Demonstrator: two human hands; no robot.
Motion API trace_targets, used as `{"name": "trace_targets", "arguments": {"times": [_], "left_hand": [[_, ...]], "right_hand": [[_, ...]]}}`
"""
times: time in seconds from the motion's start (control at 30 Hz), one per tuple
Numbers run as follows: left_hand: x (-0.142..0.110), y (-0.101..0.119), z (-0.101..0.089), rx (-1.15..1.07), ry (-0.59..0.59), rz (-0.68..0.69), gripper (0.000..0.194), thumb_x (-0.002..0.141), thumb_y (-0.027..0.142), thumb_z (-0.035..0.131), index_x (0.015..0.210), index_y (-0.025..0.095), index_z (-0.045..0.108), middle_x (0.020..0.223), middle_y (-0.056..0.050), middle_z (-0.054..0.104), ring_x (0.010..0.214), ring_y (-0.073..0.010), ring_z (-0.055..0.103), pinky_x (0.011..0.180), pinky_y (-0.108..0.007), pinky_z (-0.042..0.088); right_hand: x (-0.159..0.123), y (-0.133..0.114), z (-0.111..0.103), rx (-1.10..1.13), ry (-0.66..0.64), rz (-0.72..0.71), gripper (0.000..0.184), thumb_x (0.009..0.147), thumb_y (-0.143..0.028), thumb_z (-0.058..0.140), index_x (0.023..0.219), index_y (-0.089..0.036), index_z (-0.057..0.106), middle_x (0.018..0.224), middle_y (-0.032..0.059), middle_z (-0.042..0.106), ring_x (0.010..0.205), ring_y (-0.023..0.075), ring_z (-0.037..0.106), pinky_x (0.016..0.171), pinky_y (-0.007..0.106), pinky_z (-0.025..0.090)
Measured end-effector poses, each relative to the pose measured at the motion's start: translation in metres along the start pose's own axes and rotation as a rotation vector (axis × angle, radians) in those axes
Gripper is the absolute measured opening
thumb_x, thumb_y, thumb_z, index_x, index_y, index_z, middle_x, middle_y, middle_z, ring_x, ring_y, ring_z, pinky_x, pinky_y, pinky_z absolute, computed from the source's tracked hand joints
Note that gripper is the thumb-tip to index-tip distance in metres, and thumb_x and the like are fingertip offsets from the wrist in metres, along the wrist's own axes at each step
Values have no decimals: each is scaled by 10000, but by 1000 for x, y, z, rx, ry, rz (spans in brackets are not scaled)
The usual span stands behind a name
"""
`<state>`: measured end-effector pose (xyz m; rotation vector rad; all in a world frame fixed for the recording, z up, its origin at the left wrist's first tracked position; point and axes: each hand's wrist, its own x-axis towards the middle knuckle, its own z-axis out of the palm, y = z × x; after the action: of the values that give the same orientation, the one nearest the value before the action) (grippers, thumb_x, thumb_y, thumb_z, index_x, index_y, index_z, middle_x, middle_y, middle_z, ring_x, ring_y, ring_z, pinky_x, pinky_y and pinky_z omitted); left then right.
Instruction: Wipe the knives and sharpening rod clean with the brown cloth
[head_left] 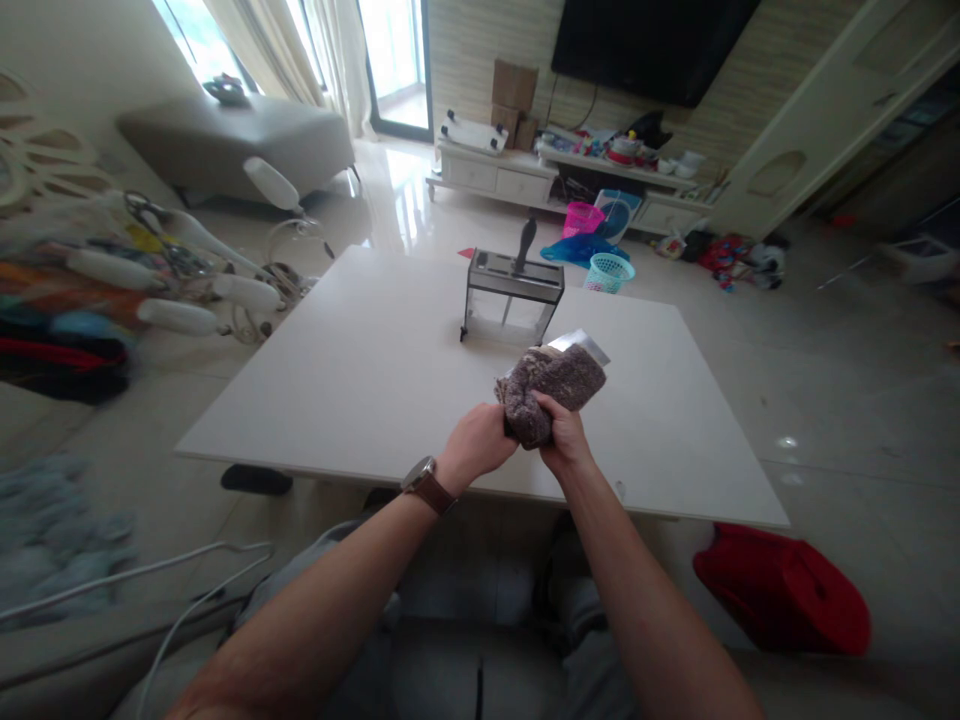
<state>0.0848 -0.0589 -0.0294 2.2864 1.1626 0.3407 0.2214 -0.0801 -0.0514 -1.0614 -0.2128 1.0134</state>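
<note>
A brown-grey cloth (566,378) is folded over the broad metal blade (581,345) of a kitchen knife, above the near half of the white table (315,390). The blade's shiny end sticks out past the cloth. My left hand (480,438), with a watch on the wrist, is closed at the knife's handle end; most of the handle is hidden. On the cloth, my right hand (564,430) grips with the thumb on top. Beyond both hands stands a clear-sided knife block (516,285), with one dark knife handle (526,243) rising from its top.
Behind the table lie a turquoise basket (609,270), a pink basket (582,217) and a low TV cabinet (517,180). White lamp-like heads on stalks (247,292) stand near the left edge. A red item (784,588) is by the right front corner.
</note>
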Motion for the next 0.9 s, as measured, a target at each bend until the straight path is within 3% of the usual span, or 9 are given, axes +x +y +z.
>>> {"name": "trace_targets", "arguments": {"times": [0.27,0.9], "left_hand": [[0,1,-2,-6,-17,-21,233,863,214,574,936,176,792,1006,-154,794,951,-274,755,782,-308,538],[-1,1,-3,-8,-33,-31,252,869,206,579,990,182,799,1027,-157,790,990,-280,747,833,-325,548]], "right_hand": [[4,3,-4,-22,-27,-13,395,585,-165,870,968,-149,775,974,38,817,888,219,760,848,346,640],[0,0,0,-4,-8,5,383,560,-151,865,932,-150,773,955,26,816,859,202,755,826,324,639]]}}
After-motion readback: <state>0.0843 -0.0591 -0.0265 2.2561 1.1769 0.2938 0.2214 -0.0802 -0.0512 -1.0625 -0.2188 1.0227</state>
